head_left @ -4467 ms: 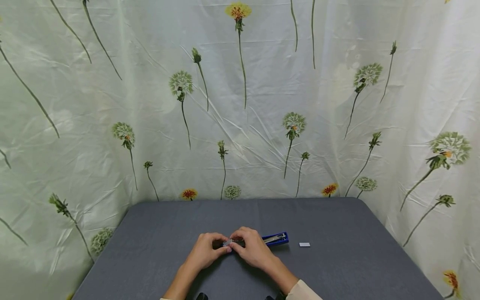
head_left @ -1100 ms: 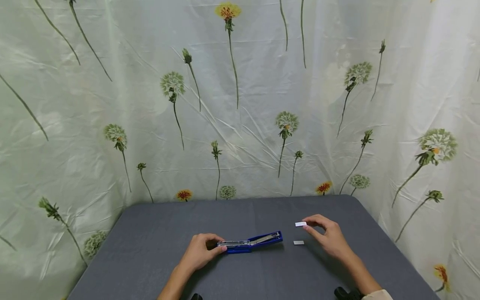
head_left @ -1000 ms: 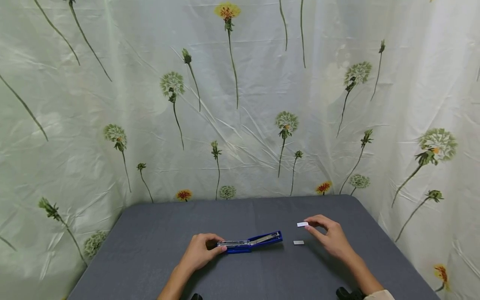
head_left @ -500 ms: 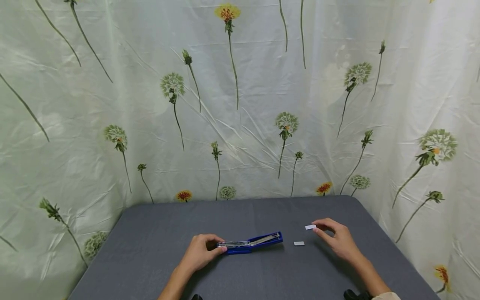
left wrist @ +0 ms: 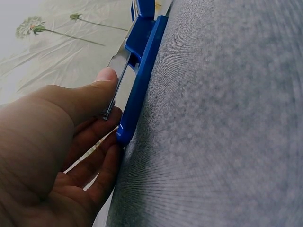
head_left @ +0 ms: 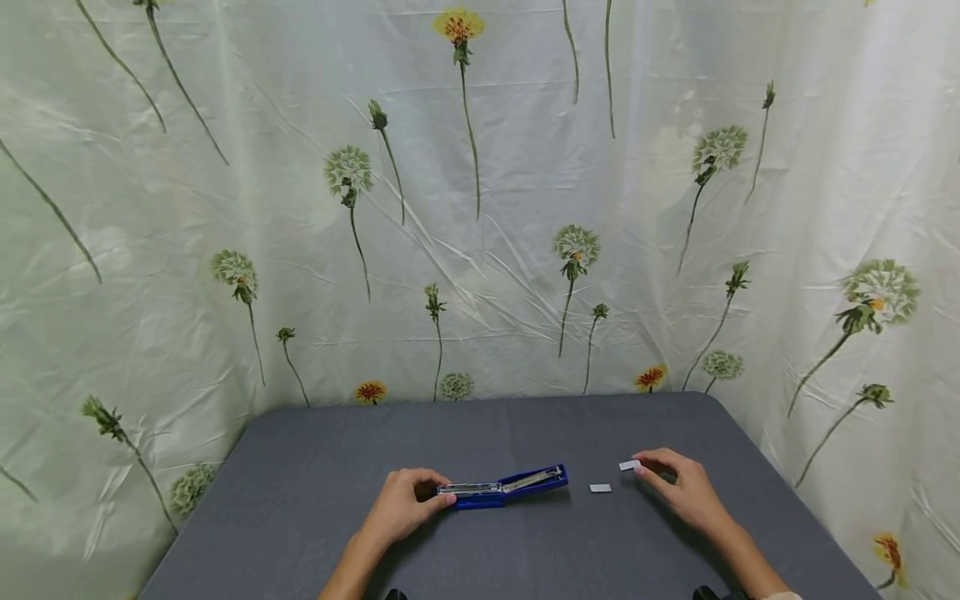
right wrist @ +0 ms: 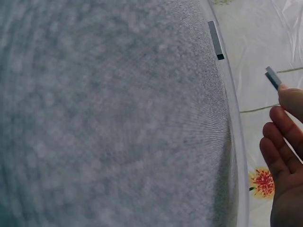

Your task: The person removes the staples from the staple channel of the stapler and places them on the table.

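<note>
A blue stapler lies folded open on the table, its metal magazine uncovered and its top cover swung out to the right. My left hand grips the stapler's left end. The left wrist view has the thumb on the magazine and the fingertips at the tip of the blue base. Between thumb and index finger, my right hand pinches a small silvery strip of staples just above the table. A second staple strip lies flat between the stapler and that hand.
The grey cloth-covered table has rounded far corners. Directly behind it hangs a pale curtain printed with dandelions. A black wrist mount shows at the bottom edge under the right forearm.
Earlier both hands were together at the stapler. My right hand has since gone right with a staple strip, and over the last second it moved further right and lower. My left hand stays put.
</note>
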{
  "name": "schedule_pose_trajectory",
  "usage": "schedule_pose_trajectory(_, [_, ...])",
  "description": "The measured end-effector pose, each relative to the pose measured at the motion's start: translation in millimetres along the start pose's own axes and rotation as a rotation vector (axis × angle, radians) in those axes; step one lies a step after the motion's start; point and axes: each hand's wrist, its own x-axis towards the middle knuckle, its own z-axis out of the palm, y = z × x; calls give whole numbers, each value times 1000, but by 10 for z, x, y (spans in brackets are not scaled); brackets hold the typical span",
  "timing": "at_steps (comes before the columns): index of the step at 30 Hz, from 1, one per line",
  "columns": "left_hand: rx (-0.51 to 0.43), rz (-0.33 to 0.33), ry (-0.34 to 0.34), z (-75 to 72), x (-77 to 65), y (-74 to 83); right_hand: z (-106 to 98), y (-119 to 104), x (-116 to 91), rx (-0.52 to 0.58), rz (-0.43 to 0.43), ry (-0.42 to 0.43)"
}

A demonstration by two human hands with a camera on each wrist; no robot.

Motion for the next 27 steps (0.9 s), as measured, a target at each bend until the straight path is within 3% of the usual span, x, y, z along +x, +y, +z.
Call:
schedule_pose_trajectory(17, [-23, 7, -2, 1, -10, 0, -16, 140, -107, -46, 154, -74])
schedule_pose_trajectory(27, [3, 4, 8, 3, 2, 0, -11, 173, -132, -29, 120, -74])
